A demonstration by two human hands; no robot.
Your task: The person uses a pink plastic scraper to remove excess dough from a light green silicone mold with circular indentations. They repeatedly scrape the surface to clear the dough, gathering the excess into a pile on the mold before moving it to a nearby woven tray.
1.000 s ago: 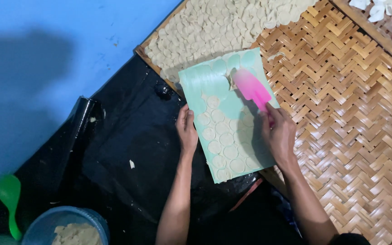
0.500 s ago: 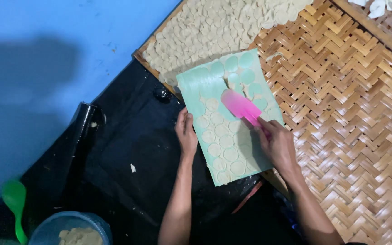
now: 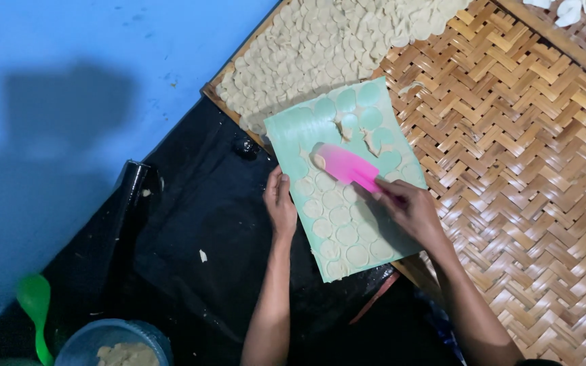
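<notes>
The pink spatula (image 3: 346, 167) lies flat on the green mould sheet (image 3: 347, 183), its handle end clenched in the right hand (image 3: 412, 210); its long axis runs from that grip at lower right up to the rounded blade tip at upper left, where a dab of pale dough sticks. The left hand (image 3: 281, 203) presses with spread fingers on the sheet's left edge, holding it down without closing round anything.

The sheet is a thin, smooth rectangle punched with rows of round holes, the lower ones filled with pale dough, the upper ones scraped thin with a few dough scraps (image 3: 344, 126) lying loose. Its long side tilts from lower left to upper right. It rests half over the woven bamboo tray (image 3: 523, 156), a herringbone weave in a wooden frame, and half over a glossy black plastic sheet (image 3: 191, 224).

Beyond the sheet's top edge, many small round dough discs (image 3: 320, 47) cover the tray's upper left part, close-packed and matte. At the lower left stand a bluish bowl of dough (image 3: 116, 346) and a green spoon (image 3: 35, 305), well apart from both hands. The blue floor (image 3: 69, 68) lies behind.
</notes>
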